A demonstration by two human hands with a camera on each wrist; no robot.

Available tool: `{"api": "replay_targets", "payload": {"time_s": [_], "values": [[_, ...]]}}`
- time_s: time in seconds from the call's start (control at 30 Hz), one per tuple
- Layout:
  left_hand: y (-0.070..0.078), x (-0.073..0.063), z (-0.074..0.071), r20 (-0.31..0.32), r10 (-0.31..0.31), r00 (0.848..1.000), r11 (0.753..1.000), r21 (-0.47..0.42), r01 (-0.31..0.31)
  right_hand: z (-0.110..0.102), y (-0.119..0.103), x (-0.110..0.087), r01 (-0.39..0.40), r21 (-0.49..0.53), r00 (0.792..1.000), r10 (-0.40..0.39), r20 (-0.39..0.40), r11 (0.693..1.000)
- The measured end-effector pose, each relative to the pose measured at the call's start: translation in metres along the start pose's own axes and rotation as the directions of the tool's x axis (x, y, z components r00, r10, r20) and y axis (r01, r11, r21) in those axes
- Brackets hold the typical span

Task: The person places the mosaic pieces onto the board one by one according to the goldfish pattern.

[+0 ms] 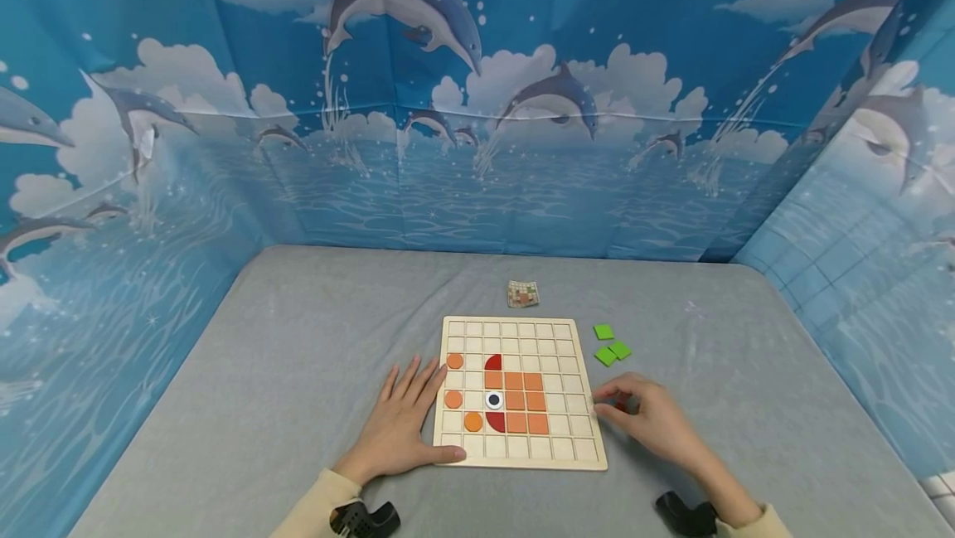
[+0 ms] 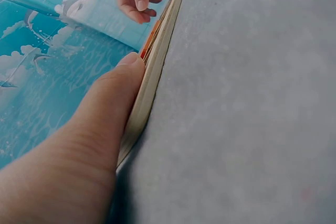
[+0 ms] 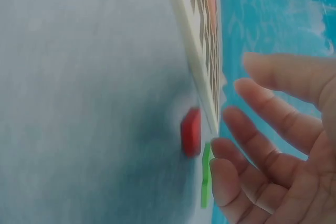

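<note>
A pale wooden grid board [image 1: 515,446] lies on the table. My left hand [image 1: 399,430] rests at its left side, fingers spread along the edge, with the thumb [image 2: 118,87] on the near rim. On the board sit orange squares [image 1: 515,401], orange circles [image 1: 473,422], dark red quarter-circles [image 1: 495,422] and a black-and-white eye piece [image 1: 494,399]. Just off the right edge hovers my right hand [image 1: 656,422], its fingers loosely bent and holding nothing. A red piece [image 3: 191,132] lies on the table near those fingers, mostly hidden by the hand in the head view.
Several green squares [image 1: 606,355] lie beyond my right hand, beside the board. A small patterned card [image 1: 523,294] is behind the board. Blue dolphin-print cloth [image 1: 477,190] encloses the grey table [image 1: 321,339] at the back and sides.
</note>
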State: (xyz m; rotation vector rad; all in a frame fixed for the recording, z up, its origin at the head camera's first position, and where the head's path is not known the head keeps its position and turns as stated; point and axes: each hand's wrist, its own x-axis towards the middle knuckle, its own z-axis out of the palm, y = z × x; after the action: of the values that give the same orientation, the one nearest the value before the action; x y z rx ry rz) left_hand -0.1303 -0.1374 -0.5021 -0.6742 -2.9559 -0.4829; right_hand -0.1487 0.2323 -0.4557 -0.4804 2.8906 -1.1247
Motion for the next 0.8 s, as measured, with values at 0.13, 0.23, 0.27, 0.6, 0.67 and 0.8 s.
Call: {"api": "replay_targets", "payload": {"time_s": [0.13,0.23,0.27,0.6,0.67,0.8], "values": [[0.0000,0.0000,0.0001,0.001,0.000,1.000,1.000,-0.001,0.000,-0.0037,0.0052,-0.0001,-0.017,-0.040,1.000,0.016,-0.018,0.999],[0.0000,-0.0002,0.0000,0.003,0.001,1.000,1.000,0.000,-0.001,-0.0055,0.0071,-0.0005,-0.030,-0.062,0.999,0.029,-0.015,0.998],[0.0000,-0.0002,-0.0001,0.002,0.001,1.000,1.000,0.001,-0.001,-0.0060,0.0075,-0.0006,-0.034,-0.068,0.999,0.034,-0.011,0.997],[-0.0005,-0.0004,0.0004,-0.003,0.004,1.000,1.000,0.002,-0.004,-0.0077,0.0089,-0.0018,-0.078,-0.133,0.997,0.080,0.010,0.988],[-0.0006,-0.0005,0.0005,-0.004,0.005,1.000,1.000,0.005,-0.005,-0.0079,0.0089,-0.0019,-0.080,-0.137,0.996,0.083,0.015,0.987],[-0.0007,-0.0006,0.0000,-0.009,0.011,1.000,1.000,0.011,-0.011,-0.0087,0.0092,-0.0019,-0.091,-0.140,0.995,0.097,0.034,0.986]]}}
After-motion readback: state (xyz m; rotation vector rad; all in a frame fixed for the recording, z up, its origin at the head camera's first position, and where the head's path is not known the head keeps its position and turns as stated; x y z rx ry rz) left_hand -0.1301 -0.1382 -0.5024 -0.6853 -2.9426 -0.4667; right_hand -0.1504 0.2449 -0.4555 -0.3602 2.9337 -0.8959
